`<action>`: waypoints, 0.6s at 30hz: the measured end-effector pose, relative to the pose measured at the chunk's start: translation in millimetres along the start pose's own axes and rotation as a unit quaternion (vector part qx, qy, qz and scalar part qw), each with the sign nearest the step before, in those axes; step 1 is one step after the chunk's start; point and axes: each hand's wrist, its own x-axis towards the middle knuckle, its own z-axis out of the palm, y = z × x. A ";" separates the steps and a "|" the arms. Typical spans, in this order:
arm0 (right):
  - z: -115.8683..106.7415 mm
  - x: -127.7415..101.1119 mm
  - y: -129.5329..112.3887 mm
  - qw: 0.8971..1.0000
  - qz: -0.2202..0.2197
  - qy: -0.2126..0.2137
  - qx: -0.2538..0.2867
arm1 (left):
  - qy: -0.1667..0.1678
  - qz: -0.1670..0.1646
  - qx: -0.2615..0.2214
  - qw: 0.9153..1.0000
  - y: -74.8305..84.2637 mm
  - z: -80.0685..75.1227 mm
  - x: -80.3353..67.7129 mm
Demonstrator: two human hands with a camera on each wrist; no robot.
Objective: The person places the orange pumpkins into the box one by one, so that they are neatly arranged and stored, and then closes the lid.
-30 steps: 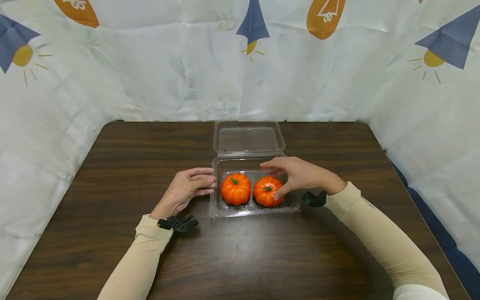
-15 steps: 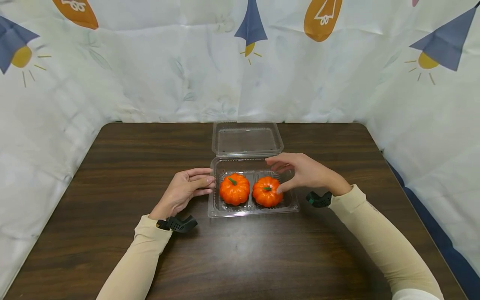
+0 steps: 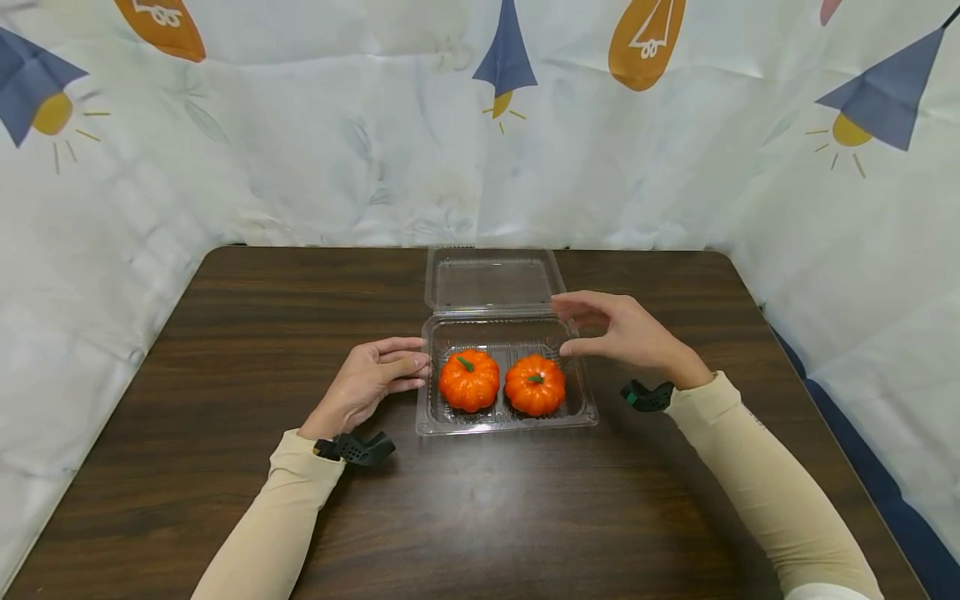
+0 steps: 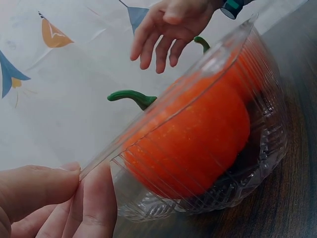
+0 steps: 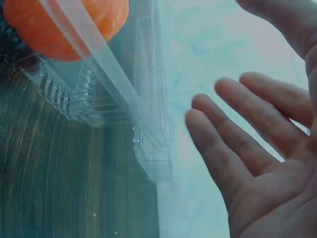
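- White cloth backdrop point(image 3: 300, 150), printed with blue cones, yellow suns and orange ovals, hangs behind and to both sides of the table.
- Dark brown wood-grain table point(image 3: 225, 333) fills the lower half of the head view and carries everything else.
- Two forearms in beige sleeves point(image 3: 285, 517) reach in from the near edge, each with a small black device at the wrist.
- Clear plastic hinged clamshell container point(image 3: 570, 408) sits at the middle of the table. Its tray is toward the person and its lid point(image 3: 491, 279) lies folded back flat on the table behind it.
- Left hand point(image 3: 367, 379) rests on the table at the tray's left side. Its fingers are loosely curled with the tips against the tray's left rim; in the left wrist view a thumb and fingertip point(image 4: 96, 198) meet at that rim, seeming to pinch it.
- Right hand point(image 3: 626, 333) hovers above the tray's far right corner, next to the lid hinge. Its fingers are spread and relaxed, holding nothing and touching nothing.
- Two small orange ribbed pumpkins with green stems sit side by side inside the tray, touching or nearly so: the left pumpkin point(image 3: 469, 380) near the left hand, the right pumpkin point(image 3: 535, 385) just below the right hand's fingertips.
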 end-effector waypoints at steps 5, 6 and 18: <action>-2.8 2.5 9.4 0.998 0.025 0.042 0.032 | 0.002 0.000 -0.002 1.000 -0.2 0.0 -0.6; -3.3 3.7 11.5 0.998 0.028 0.050 0.039 | 0.000 0.003 -0.001 1.000 -0.6 -0.4 -0.4; -9.2 22.6 31.7 0.978 0.049 0.122 0.164 | 0.004 0.005 0.006 1.000 -2.9 -2.4 -0.5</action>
